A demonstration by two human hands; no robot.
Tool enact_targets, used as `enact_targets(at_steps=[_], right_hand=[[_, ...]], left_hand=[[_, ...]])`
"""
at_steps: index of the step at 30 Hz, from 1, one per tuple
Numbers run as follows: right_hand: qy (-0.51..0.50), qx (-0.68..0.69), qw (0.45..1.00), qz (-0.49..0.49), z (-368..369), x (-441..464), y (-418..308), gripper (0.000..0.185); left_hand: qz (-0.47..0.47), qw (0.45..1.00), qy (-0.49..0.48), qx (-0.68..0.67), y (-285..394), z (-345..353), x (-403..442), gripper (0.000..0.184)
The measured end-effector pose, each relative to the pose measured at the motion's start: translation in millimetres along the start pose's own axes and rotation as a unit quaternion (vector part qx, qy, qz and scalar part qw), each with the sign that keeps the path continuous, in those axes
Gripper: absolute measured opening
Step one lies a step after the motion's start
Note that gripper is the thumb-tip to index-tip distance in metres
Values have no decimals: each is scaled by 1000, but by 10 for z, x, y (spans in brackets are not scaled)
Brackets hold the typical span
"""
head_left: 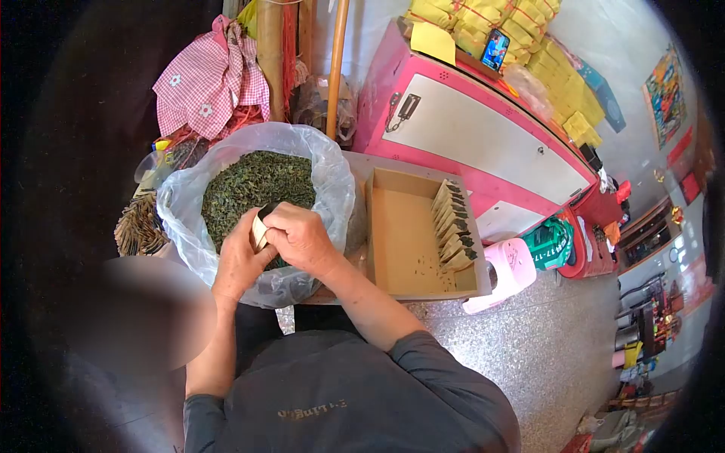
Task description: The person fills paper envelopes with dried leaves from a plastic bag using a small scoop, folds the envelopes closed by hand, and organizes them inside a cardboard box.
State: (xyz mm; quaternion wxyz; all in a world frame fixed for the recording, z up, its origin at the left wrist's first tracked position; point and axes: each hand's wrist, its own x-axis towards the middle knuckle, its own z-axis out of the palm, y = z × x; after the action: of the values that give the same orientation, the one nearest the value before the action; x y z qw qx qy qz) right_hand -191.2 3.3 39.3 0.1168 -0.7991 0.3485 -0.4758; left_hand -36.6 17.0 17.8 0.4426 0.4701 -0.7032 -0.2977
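Both hands meet over the near side of a clear plastic bag (332,177) that holds dark green dried leaves (253,181). Between them is a small pale paper packet (259,230) with a dark opening at its top. My left hand (238,260) closes round the packet from the left. From the right, my right hand (298,238) pinches its edge, fingers bent. To the right stands a shallow cardboard box (393,291), with a row of filled paper packets (453,226) along its right side and loose leaf bits on its bottom.
Stacked brown papers (140,226) lie left of the bag. Behind the box is a pink and white cabinet (483,121) with a phone (495,50) and yellow packages (559,75) on top. A checked cloth (200,83) hangs behind the bag; a pink stool (510,272) stands right.
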Motion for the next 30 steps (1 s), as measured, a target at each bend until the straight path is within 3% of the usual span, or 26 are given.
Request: enact_targets(at_steps=[2, 8, 11, 14, 18, 20, 30], right_hand=[[-2, 8, 1000, -6, 15, 17, -29, 7], [26, 52, 998, 3, -25, 81, -125, 11], [29, 54, 998, 9, -19, 64, -115, 12], [21, 59, 998, 10, -8, 50, -88, 11], [12, 52, 998, 13, 1, 45, -72, 10], [14, 59, 998, 14, -7, 56, -111, 10], [6, 41, 999, 20, -3, 31, -84, 10]], left_hand=[[30, 999, 11, 16, -39, 40, -23, 60], [-13, 1000, -1, 18, -77, -17, -1, 47], [11, 1000, -3, 0, -58, -20, -9, 45], [48, 998, 10, -26, -98, 22, -25, 46], [30, 999, 1, -27, -53, 12, -25, 48], [20, 999, 13, -48, -36, 18, -29, 32], [45, 997, -7, -64, -123, 26, -40, 48]])
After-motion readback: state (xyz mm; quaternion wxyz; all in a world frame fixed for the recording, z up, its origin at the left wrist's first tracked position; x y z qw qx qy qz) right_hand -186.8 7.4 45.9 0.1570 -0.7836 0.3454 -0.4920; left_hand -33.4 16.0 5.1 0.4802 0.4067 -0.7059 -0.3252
